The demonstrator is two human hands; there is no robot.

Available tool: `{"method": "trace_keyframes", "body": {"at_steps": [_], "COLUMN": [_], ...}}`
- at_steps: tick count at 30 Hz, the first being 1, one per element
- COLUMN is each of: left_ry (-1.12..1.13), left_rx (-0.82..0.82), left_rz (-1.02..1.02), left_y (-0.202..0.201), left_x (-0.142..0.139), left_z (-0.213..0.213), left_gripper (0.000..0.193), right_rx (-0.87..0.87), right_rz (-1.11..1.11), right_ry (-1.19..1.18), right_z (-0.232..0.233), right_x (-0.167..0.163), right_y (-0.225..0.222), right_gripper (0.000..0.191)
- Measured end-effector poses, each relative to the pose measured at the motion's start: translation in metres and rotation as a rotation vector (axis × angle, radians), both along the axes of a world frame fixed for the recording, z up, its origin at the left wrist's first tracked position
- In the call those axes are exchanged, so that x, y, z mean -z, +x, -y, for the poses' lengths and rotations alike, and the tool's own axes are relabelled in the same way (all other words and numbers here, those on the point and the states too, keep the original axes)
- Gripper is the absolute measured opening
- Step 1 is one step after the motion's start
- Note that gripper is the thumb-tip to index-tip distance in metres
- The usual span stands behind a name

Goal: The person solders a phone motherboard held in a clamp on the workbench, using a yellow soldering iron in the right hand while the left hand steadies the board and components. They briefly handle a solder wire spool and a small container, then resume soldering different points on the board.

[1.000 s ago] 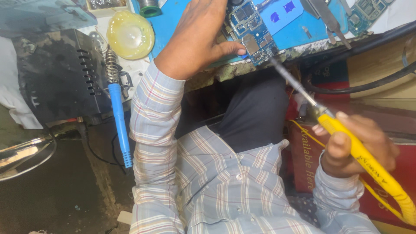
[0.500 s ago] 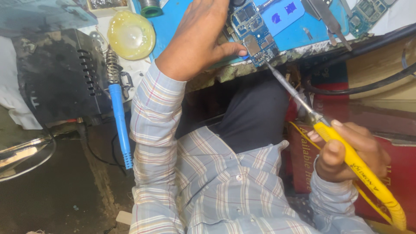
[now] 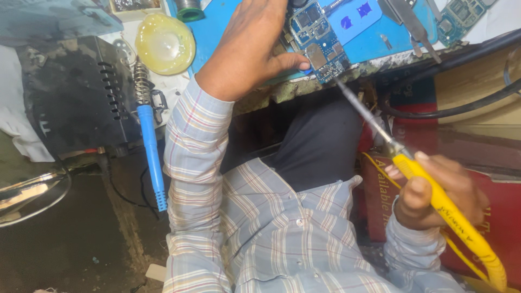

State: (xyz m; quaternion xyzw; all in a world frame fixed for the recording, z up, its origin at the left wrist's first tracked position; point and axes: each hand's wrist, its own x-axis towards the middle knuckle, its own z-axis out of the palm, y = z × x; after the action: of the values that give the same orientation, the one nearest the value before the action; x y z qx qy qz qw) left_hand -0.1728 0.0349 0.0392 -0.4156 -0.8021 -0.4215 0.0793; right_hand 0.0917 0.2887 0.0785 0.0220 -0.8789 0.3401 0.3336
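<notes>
The left hand (image 3: pixel 252 49), at upper centre of the frame, is pinning a small blue circuit board (image 3: pixel 320 43) to the bench edge, thumb touching it. At lower right, the right hand (image 3: pixel 434 198) is gripping a yellow-handled soldering iron (image 3: pixel 434 198), its tip meeting the board. A blue-handled iron (image 3: pixel 151 157) is resting in its stand at left, beside a yellow dish (image 3: pixel 164 43). Black cables (image 3: pixel 461 106) are crossing at upper right.

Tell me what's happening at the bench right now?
A person is soldering. The left hand pins a small blue circuit board at the edge of the blue mat, thumb on it. The right hand grips a yellow-handled soldering iron, its tip at the board's lower edge. A blue-handled iron sits parked in its stand at left.
</notes>
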Motion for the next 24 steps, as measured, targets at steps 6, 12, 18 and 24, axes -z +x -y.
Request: {"method": "trace_keyframes", "body": {"at_steps": [6, 12, 18, 24], "left_ry": [0.044, 0.008, 0.031, 0.016], "left_rx": [0.014, -0.006, 0.008, -0.001], "left_rz": [-0.05, -0.011, -0.029, -0.017], "left_y": [0.001, 0.0, 0.002, 0.001], "left_x": [0.001, 0.001, 0.002, 0.001], "left_z": [0.0, 0.0, 0.001, 0.0], "left_gripper": [0.085, 0.086, 0.082, 0.091], "right_rx": [0.006, 0.045, 0.092, 0.049], "right_rz": [-0.033, -0.07, -0.171, -0.174], "right_ry": [-0.008, -0.076, -0.149, -0.308], "right_z": [0.001, 0.006, 0.008, 0.008], "right_x": [0.003, 0.018, 0.041, 0.05], "right_y": [-0.002, -0.001, -0.005, -0.003], "right_gripper": [0.05, 0.053, 0.052, 0.053]}}
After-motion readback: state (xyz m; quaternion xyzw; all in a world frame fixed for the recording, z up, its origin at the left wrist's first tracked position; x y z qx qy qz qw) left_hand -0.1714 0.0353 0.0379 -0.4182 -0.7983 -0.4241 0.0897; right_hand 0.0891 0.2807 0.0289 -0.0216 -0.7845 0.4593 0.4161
